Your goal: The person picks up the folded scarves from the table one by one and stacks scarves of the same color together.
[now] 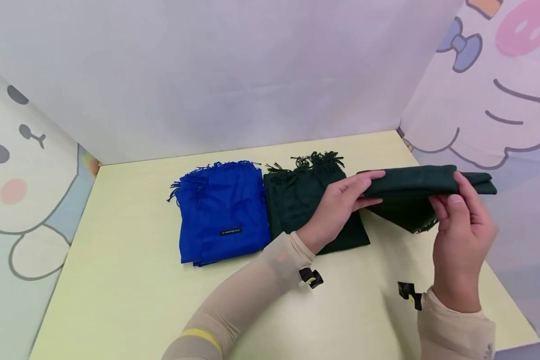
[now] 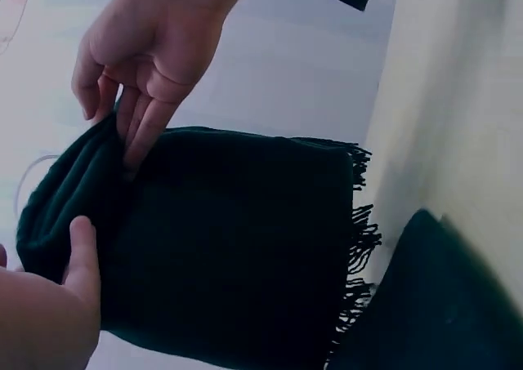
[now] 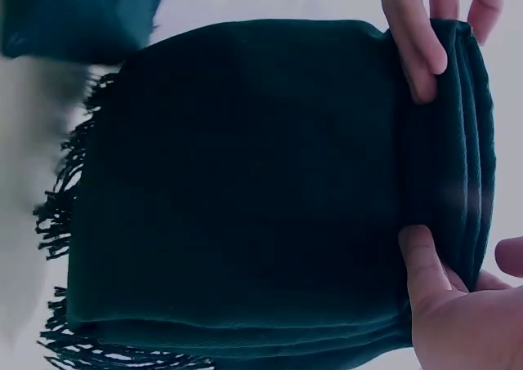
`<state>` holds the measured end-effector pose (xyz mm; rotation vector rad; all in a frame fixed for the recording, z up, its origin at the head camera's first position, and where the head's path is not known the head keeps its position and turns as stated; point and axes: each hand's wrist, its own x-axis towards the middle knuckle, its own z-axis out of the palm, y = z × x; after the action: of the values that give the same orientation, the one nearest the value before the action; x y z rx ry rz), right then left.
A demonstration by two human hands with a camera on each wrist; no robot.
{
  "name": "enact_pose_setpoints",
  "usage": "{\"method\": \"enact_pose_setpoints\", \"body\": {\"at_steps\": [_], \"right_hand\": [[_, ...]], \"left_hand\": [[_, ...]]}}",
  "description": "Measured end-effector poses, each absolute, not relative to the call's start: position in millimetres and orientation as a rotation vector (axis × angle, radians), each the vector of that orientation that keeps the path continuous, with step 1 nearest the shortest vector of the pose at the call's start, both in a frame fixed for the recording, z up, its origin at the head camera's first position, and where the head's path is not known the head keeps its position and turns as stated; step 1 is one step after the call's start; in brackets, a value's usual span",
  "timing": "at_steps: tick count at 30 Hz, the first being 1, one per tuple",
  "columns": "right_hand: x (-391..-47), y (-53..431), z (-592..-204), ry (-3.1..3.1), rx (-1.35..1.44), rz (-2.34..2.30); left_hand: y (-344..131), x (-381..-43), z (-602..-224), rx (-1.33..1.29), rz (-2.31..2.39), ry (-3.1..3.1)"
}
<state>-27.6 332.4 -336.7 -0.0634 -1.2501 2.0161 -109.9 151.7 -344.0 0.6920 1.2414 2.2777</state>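
Note:
Both hands hold up a folded dark green scarf point(image 1: 414, 181) by its folded edge, over the right side of the table. My left hand point(image 1: 337, 207) pinches the left end of that edge, thumb on the near side. At the other end, my right hand point(image 1: 463, 230) grips the fold between thumb and fingers. Stacked layers show along the held edge in the right wrist view, and the scarf's body point(image 3: 237, 174) hangs down to a fringed end point(image 2: 359, 231). A second dark green scarf point(image 1: 292, 200) lies folded on the table, partly hidden behind the left hand and forearm.
A folded blue scarf point(image 1: 225, 215) with fringe at the back and a small black label lies against the second green scarf's left side. The pale yellow table point(image 1: 130, 260) meets a white backdrop point(image 1: 234, 75) behind and cartoon-printed sheets at both sides.

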Motion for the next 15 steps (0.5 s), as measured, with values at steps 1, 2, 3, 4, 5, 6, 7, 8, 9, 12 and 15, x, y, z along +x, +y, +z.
{"method": "enact_pose_setpoints", "body": {"at_steps": [1, 2, 3, 4, 5, 6, 7, 8, 9, 12, 15], "right_hand": [[-27.0, 330.3, -333.8, -1.229, -0.036, 2.023], [-26.5, 328.2, -331.0, -1.218, -0.015, 2.03], [-26.1, 326.1, -328.2, -1.215, 0.004, 2.03], [-25.8, 323.8, -325.1, -1.211, 0.016, 2.034], [-25.7, 321.8, -322.6, -1.219, 0.026, 2.032], [-25.6, 319.9, -320.2, -1.255, 0.047, 2.009], [-25.8, 318.3, -318.2, -1.289, 0.064, 1.987], [-26.2, 316.4, -316.3, -1.32, 0.077, 1.968], [-26.8, 314.6, -314.7, -1.338, 0.089, 1.957], [-30.2, 309.1, -311.9, -1.368, 0.135, 1.954], [-34.5, 303.4, -311.7, -1.341, 0.146, 2.009]], "left_hand": [[147.9, -108.8, -338.6, 0.71, 2.278, 1.259], [144.3, -108.5, -334.1, 0.723, 2.278, 1.271], [141.1, -109.4, -331.6, 0.736, 2.274, 1.278], [138.0, -110.6, -330.1, 0.753, 2.27, 1.287], [135.0, -112.2, -329.3, 0.773, 2.266, 1.292], [132.6, -114.3, -329.5, 0.79, 2.26, 1.3], [130.4, -116.3, -329.7, 0.801, 2.256, 1.301], [128.3, -118.1, -330.1, 0.812, 2.253, 1.303], [126.1, -119.3, -329.8, 0.819, 2.255, 1.3], [118.1, -119.1, -323.5, 0.82, 2.282, 1.308], [110.1, -118.4, -319.4, 0.815, 2.308, 1.32]]}}
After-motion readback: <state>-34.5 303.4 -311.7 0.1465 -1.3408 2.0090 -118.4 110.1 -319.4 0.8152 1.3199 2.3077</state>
